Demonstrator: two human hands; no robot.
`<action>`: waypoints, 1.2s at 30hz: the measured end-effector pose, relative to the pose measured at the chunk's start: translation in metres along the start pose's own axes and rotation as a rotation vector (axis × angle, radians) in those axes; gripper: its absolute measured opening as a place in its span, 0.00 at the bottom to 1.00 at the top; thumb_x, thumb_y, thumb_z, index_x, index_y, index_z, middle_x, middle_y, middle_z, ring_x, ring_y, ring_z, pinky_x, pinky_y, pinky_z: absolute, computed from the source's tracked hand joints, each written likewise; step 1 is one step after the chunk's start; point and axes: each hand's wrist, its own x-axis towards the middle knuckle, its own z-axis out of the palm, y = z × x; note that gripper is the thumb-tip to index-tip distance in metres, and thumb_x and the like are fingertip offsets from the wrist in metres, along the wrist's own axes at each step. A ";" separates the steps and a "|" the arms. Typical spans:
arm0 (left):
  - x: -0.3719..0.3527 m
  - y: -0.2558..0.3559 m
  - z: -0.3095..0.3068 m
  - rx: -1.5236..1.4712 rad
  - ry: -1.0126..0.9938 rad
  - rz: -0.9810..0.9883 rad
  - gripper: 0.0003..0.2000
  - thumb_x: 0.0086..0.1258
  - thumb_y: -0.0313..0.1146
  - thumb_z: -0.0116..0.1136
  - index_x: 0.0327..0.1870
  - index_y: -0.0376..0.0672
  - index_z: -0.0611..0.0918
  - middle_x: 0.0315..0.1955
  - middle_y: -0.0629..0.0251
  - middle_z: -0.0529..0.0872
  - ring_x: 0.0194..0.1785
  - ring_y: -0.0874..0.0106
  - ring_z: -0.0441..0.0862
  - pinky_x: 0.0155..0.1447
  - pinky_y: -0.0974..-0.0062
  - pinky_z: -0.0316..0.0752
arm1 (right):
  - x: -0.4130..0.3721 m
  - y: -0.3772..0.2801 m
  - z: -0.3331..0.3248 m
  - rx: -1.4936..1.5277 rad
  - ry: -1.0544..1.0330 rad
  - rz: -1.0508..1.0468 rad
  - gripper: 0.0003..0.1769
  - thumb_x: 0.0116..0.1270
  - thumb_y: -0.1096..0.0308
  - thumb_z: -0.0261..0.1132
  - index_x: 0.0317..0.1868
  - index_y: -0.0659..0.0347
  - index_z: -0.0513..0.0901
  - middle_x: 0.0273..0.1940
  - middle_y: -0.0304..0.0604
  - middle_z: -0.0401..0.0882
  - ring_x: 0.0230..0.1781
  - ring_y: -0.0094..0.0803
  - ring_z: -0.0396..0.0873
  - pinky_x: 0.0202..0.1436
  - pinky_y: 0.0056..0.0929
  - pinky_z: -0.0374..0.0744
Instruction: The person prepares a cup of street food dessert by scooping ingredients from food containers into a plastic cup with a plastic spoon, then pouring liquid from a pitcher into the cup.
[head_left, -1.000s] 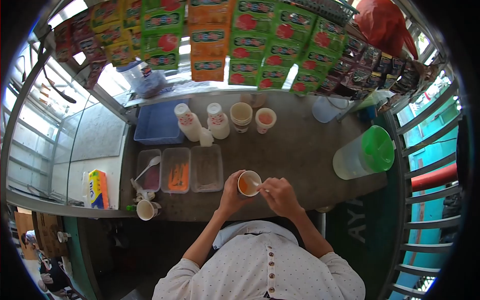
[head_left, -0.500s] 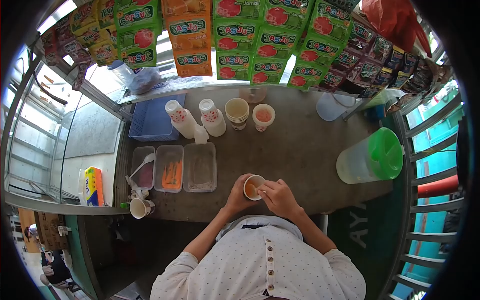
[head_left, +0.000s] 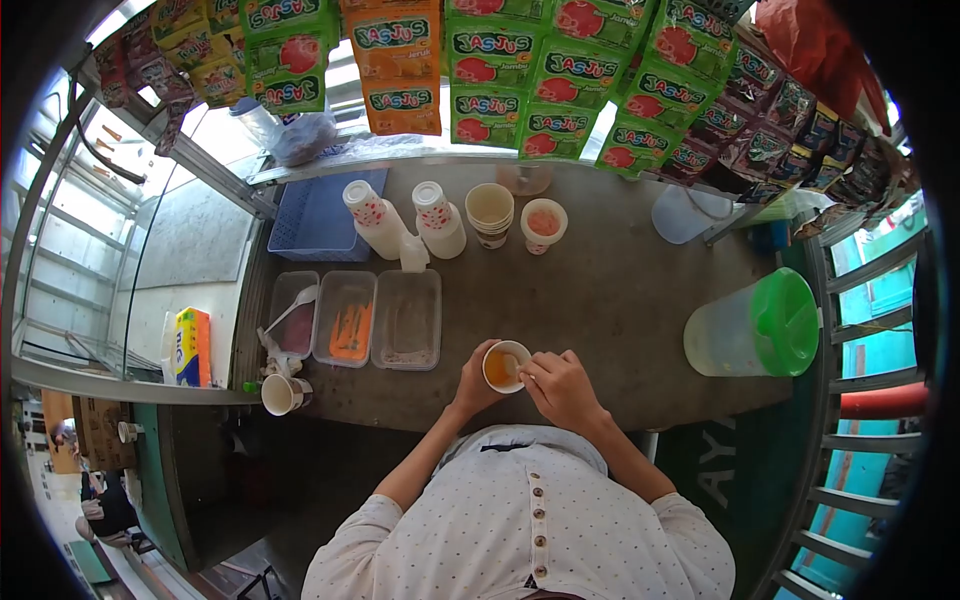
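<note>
Near the front edge of the counter, my left hand [head_left: 480, 385] is wrapped round the side of a paper cup [head_left: 487, 384] with an orange drink [head_left: 501, 368] in it. My right hand [head_left: 556, 382] is closed in a pinch at the cup's right rim. It grips what looks like a pale spoon that dips into the drink; fingers hide most of it. Beyond and to the left stand three clear plastic tubs: one with a white spoon [head_left: 304, 297] and purplish powder, one with orange sachets [head_left: 351, 332], one with pale residue [head_left: 408, 318].
Two stacks of upside-down cups [head_left: 378, 225], a stack of open cups [head_left: 491, 208] and a cup with pinkish contents [head_left: 543, 225] stand at the back. A green-lidded container [head_left: 755, 325] is at right. Drink sachets [head_left: 575, 75] hang overhead. Another cup [head_left: 284, 395] tilts at the left edge.
The view has shifted slightly, moving most things a little in the frame. Both hands stay at the cup, the right hand's fingers slightly shifted at its rim.
</note>
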 end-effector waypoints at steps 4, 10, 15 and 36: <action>-0.001 -0.003 0.004 0.035 0.022 0.040 0.38 0.45 0.32 0.78 0.58 0.42 0.67 0.48 0.56 0.79 0.49 0.59 0.81 0.51 0.67 0.78 | 0.003 0.000 -0.003 0.019 -0.060 0.007 0.07 0.67 0.67 0.58 0.37 0.60 0.81 0.33 0.39 0.79 0.30 0.32 0.75 0.40 0.31 0.65; 0.003 0.003 0.001 0.137 0.016 0.188 0.37 0.47 0.31 0.77 0.58 0.42 0.66 0.48 0.56 0.80 0.49 0.62 0.82 0.51 0.69 0.79 | -0.001 0.001 -0.004 -0.003 -0.071 0.005 0.07 0.68 0.66 0.57 0.36 0.58 0.81 0.33 0.38 0.79 0.31 0.31 0.75 0.41 0.32 0.65; 0.004 0.004 0.003 0.142 0.048 0.186 0.37 0.47 0.30 0.76 0.58 0.42 0.66 0.49 0.55 0.79 0.50 0.61 0.81 0.52 0.67 0.78 | -0.007 0.006 -0.002 0.038 -0.146 0.042 0.06 0.67 0.67 0.58 0.37 0.59 0.80 0.33 0.38 0.79 0.31 0.31 0.75 0.42 0.31 0.64; 0.002 -0.002 0.004 0.200 0.074 0.304 0.40 0.44 0.31 0.78 0.55 0.48 0.60 0.53 0.49 0.76 0.55 0.54 0.76 0.54 0.62 0.75 | -0.014 0.005 -0.006 0.106 -0.056 0.054 0.06 0.68 0.66 0.56 0.38 0.56 0.80 0.33 0.38 0.77 0.33 0.31 0.75 0.42 0.33 0.63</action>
